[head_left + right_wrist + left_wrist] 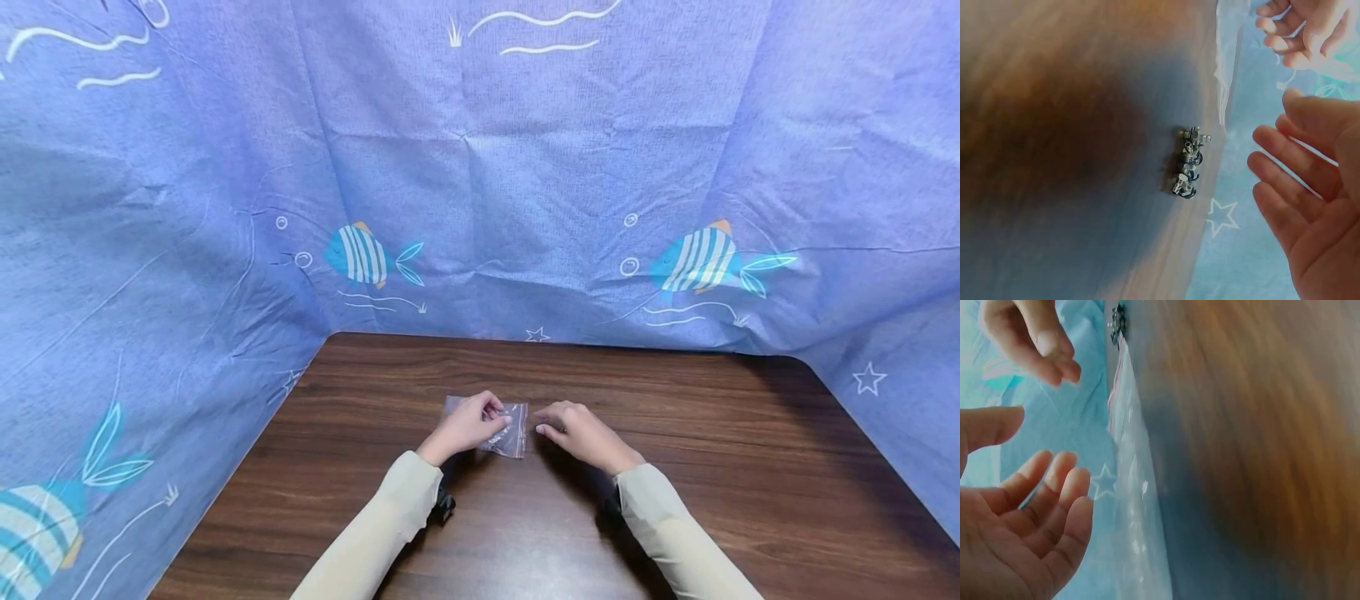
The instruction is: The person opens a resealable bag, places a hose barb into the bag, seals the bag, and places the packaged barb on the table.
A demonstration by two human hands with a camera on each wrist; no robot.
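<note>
A clear zip bag (516, 433) with a reddish line along its mouth lies on the wooden table. Above it hovers my left hand (467, 425), fingers loosely bent and holding nothing in the left wrist view, where the bag (1138, 506) shows edge-on below the hand. To the right of the bag, my right hand (588, 439) hangs over the table with relaxed, bare fingers. A small cluster of silver and black metal pieces (1189, 164) lies on the table near the right hand; its kind is unclear. From the head view the right hand mostly hides it.
The dark wooden table (375, 375) has rounded far corners. Blue cloth (540, 167) printed with fish and stars hangs behind it and along both sides. A dark device (444, 505) sits under the left wrist.
</note>
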